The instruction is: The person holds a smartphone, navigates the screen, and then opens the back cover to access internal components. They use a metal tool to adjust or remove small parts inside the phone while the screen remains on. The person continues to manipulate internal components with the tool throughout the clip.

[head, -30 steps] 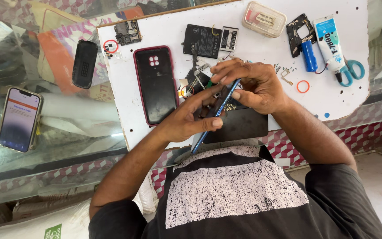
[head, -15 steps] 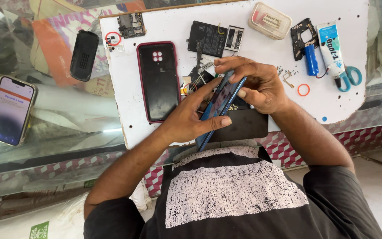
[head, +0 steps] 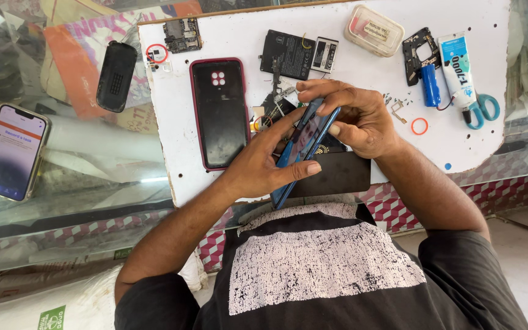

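Left hand (head: 264, 165) hides the blue phone's (head: 305, 150) lower half.

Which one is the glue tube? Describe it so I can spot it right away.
Start at the white board and go to the end beyond the right hand. The glue tube lies there, between a blue cylinder and the scissors. It alone is a white tube with a light-blue end.

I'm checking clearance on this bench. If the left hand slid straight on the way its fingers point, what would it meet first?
Likely the right hand, gripping the same blue phone frame that the left hand holds; depth is unclear.
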